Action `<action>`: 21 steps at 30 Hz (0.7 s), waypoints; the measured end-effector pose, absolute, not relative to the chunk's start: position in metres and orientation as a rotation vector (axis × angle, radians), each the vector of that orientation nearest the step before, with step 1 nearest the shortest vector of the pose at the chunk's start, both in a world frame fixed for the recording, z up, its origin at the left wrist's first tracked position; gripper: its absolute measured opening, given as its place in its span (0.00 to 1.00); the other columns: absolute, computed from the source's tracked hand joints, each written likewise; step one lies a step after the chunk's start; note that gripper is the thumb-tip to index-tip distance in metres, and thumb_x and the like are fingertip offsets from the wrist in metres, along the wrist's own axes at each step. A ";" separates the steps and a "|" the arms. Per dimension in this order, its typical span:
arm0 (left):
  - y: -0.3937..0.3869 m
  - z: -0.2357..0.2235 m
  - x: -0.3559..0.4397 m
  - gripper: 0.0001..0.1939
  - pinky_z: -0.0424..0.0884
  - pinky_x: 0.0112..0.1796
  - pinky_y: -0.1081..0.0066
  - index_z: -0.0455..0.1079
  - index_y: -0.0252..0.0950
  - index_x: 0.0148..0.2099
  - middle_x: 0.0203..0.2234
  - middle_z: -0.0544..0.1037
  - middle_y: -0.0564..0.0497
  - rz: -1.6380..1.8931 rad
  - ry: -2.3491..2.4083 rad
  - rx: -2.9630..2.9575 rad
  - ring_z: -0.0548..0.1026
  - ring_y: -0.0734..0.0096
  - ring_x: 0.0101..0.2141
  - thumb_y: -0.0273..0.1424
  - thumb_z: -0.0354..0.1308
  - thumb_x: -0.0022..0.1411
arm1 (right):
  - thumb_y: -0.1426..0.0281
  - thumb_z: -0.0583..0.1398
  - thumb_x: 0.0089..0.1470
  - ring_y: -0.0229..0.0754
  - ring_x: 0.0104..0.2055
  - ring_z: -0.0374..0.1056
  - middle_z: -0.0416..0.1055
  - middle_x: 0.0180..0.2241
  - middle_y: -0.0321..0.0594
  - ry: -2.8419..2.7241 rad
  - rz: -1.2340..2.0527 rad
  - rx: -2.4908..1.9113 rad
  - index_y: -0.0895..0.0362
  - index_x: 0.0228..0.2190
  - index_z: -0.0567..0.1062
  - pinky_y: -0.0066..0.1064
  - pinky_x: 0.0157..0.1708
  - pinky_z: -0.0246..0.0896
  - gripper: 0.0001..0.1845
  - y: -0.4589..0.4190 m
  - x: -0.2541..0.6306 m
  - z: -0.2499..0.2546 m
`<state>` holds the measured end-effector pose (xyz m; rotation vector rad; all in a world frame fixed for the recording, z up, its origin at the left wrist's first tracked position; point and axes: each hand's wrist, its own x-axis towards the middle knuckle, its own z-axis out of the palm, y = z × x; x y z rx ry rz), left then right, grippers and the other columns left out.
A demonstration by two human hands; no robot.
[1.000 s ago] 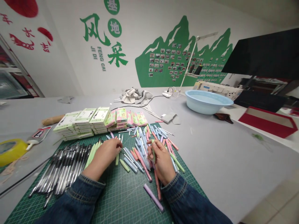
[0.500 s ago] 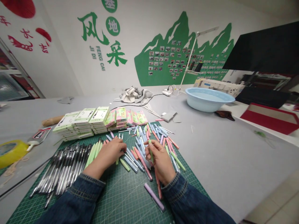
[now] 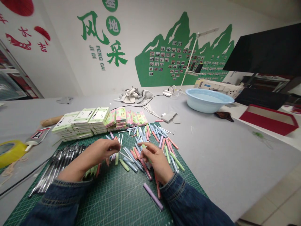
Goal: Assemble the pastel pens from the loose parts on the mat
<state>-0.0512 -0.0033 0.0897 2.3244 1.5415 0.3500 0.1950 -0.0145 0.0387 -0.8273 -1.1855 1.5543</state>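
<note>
My left hand is raised over the green cutting mat, its fingertips pinched on what looks like a thin white pen refill. My right hand holds a pale green pen barrel between thumb and fingers. Loose pastel pen parts in blue, pink, green and orange lie scattered beneath and between my hands. A bundle of clear pens with black parts lies at the mat's left, partly under my left forearm. A purple pen barrel lies alone near my right wrist.
Stacks of boxed pens and pastel boxes stand behind the mat. A yellow tape roll and a glue tube lie to the left. Farther back are crumpled cloth, a pale blue basin and a red box.
My left hand has lifted and moved left, now covering part of the clear pens. My right hand has shifted left with the green barrel. The view has tilted slightly.
</note>
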 end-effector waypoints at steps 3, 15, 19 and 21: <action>-0.013 0.109 -0.057 0.12 0.69 0.40 0.70 0.77 0.45 0.41 0.36 0.81 0.52 0.705 1.566 2.298 0.77 0.65 0.37 0.39 0.53 0.60 | 0.65 0.61 0.52 0.34 0.23 0.60 0.69 0.23 0.34 -1.255 1.554 -0.803 0.55 0.43 0.77 0.27 0.26 0.53 0.15 -0.018 0.193 0.042; -0.025 0.128 -0.040 0.11 0.70 0.38 0.69 0.76 0.40 0.41 0.36 0.80 0.48 0.893 1.500 2.611 0.76 0.67 0.36 0.34 0.52 0.63 | 0.66 0.62 0.51 0.34 0.24 0.57 0.68 0.23 0.35 -1.334 1.566 -0.776 0.57 0.41 0.78 0.27 0.26 0.50 0.15 -0.020 0.189 0.042; -0.029 0.125 -0.025 0.12 0.69 0.38 0.70 0.77 0.41 0.40 0.35 0.80 0.49 0.744 1.380 2.658 0.76 0.68 0.36 0.31 0.51 0.64 | 0.66 0.61 0.53 0.34 0.23 0.55 0.69 0.23 0.34 -1.499 1.514 -0.789 0.57 0.43 0.78 0.27 0.25 0.50 0.15 -0.021 0.188 0.036; -0.031 0.125 -0.014 0.12 0.69 0.38 0.70 0.77 0.41 0.40 0.34 0.80 0.49 0.667 1.330 2.605 0.76 0.68 0.36 0.31 0.51 0.64 | 0.65 0.60 0.54 0.33 0.22 0.54 0.69 0.23 0.34 -1.535 1.554 -0.744 0.57 0.43 0.77 0.27 0.24 0.49 0.15 -0.022 0.187 0.035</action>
